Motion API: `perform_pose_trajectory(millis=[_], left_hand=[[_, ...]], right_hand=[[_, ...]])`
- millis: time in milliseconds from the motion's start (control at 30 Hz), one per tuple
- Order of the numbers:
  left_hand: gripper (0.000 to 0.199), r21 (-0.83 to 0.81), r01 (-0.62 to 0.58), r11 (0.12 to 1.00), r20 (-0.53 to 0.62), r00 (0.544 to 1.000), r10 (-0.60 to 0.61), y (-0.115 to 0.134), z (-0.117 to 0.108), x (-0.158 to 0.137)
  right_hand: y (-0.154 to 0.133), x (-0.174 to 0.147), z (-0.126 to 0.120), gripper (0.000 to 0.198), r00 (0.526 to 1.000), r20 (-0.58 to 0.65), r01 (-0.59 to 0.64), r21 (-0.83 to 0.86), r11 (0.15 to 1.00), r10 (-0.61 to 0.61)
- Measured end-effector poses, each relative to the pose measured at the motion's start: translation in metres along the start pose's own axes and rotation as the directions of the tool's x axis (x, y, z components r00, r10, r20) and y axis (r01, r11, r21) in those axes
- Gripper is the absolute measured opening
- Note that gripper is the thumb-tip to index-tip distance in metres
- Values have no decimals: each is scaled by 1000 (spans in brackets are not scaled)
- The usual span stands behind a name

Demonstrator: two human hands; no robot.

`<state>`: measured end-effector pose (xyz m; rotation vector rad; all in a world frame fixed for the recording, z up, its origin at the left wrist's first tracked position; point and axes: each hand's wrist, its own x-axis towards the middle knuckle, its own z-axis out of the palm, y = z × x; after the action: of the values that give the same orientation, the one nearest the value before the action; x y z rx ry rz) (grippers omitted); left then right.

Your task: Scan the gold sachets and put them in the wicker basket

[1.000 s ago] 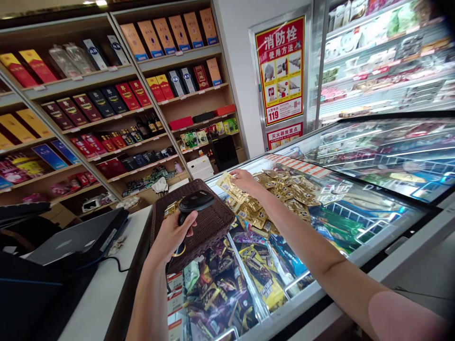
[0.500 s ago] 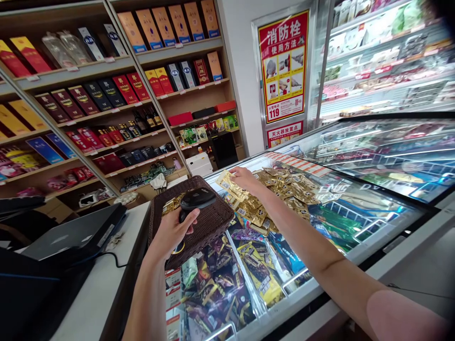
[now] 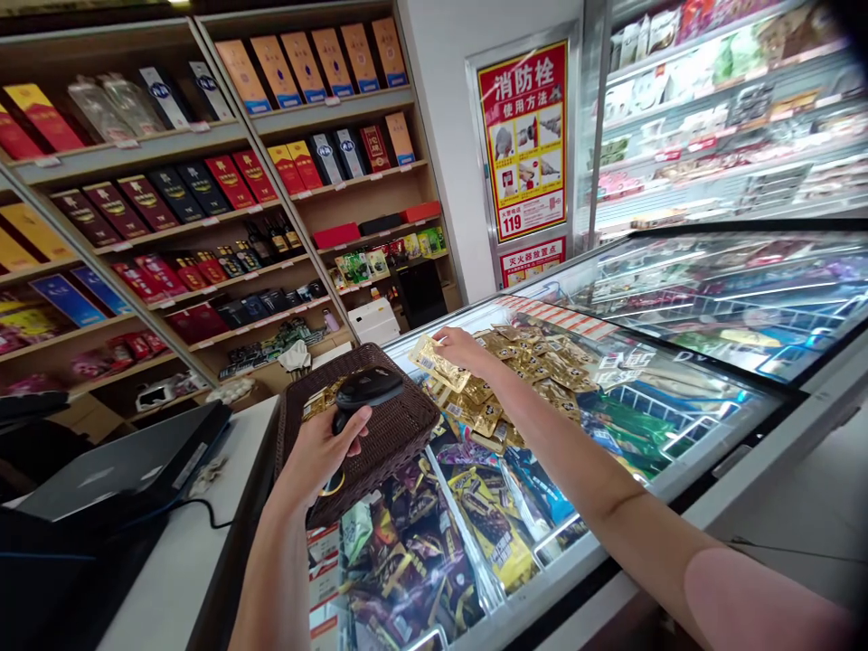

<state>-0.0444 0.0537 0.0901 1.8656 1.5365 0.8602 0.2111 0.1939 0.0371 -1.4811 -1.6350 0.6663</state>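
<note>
My left hand (image 3: 332, 445) is wrapped round the handle of a black barcode scanner (image 3: 370, 387), held over a dark brown wicker basket (image 3: 400, 434). A few gold packets (image 3: 322, 398) lie inside the basket at its left side. My right hand (image 3: 461, 351) pinches a gold foil packet (image 3: 434, 360) at the near left edge of a heap of similar gold packets (image 3: 535, 362). That heap rests on the glass top of a chest freezer (image 3: 637, 425). The scanner's head points toward the packet, with a gap between them.
Wrapped ice creams (image 3: 413, 551) show under the freezer glass. On the left, a counter (image 3: 163, 561) carries a flat grey-black device (image 3: 128, 461) and a cable. Shelves of boxed bottles (image 3: 203, 190) stand behind. A red poster (image 3: 522, 136) hangs on the wall beside a lit refrigerated display (image 3: 712, 117).
The view has shifted slightly, so the whole scene sits a little further left. Both hands keep their grips; the gold packet in my right hand looks slightly more tilted.
</note>
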Motion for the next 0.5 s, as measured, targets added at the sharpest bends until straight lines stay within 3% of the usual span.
perform_pose_trajectory(millis=[267, 500], left_hand=[[51, 16, -18, 1000, -119, 993, 20, -2, -9, -4], [54, -46, 22, 999, -152, 988, -29, -1, -22, -8]], right_hand=[[21, 10, -31, 31, 981, -166, -142, -245, 959, 103], [48, 16, -6, 33, 971, -166, -227, -405, 886, 173]])
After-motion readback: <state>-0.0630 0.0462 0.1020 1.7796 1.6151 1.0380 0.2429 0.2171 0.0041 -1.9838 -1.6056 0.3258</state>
